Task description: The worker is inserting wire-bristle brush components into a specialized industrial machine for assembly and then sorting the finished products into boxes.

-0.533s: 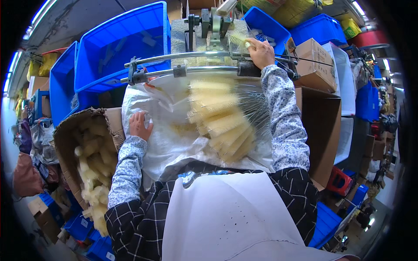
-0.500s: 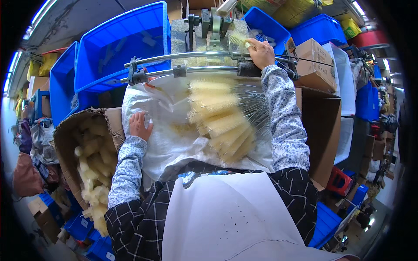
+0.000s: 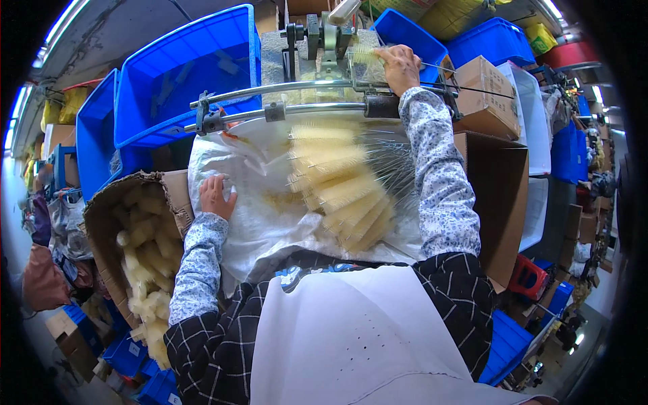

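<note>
My right hand (image 3: 403,66) is closed around a brush with pale cream bristles (image 3: 365,55), at the right side of a small metal machine (image 3: 329,47). The brush's bristle end points left, toward the machine's middle. Below the machine's steel bars, a fanned pile of similar brushes (image 3: 341,179) lies on a white cloth-like sheet (image 3: 253,223). Their thin wire stems point right, toward my right forearm. My left hand (image 3: 216,197) rests on the sheet left of the pile, fingers stretched out, holding nothing.
Two steel bars (image 3: 304,108) cross in front of the machine. At left stands a cardboard box (image 3: 177,199) with many cream brushes, behind it a blue bin (image 3: 189,128). An open carton (image 3: 499,209) is beside my right forearm; another blue bin (image 3: 412,40) stands behind my right hand.
My right hand has shifted slightly up and left with the brush, which now lies closer to the machine's middle. My left hand and the brush pile stay put.
</note>
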A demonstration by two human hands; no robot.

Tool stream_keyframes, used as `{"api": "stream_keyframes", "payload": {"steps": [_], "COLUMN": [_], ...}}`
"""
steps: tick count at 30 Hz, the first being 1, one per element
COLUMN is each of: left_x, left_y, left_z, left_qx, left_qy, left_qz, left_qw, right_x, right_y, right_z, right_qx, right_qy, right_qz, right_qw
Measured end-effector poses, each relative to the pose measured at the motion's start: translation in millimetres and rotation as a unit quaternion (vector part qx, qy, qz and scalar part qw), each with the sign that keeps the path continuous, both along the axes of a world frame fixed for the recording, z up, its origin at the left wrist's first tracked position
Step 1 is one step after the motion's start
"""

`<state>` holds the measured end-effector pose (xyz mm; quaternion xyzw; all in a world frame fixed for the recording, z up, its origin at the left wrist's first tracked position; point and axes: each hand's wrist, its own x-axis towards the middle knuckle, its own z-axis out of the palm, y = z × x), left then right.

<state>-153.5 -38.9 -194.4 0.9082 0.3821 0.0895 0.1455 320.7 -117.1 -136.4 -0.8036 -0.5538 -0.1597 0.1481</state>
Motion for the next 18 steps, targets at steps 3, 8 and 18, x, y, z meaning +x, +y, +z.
{"api": "stream_keyframes", "payload": {"steps": [3,8,18], "left_x": [3,3,0], "left_y": [-2,-2,0], "left_z": [5,4,-1], "left_qx": [-0.01,0.014,-0.001], "left_qy": [0.001,-0.012,-0.002], "left_qz": [0.003,0.004,0.008], "left_qw": [1.0,1.0,1.0], "right_x": [0,1,5], "right_y": [-2,-1,-7], "right_z": [1,-1,0], "right_qx": [0.023,0.018,-0.014], "right_qy": [-0.013,0.033,-0.071], "right_qz": [0.021,0.025,-0.012], "right_qw": [0.999,0.999,0.997]}}
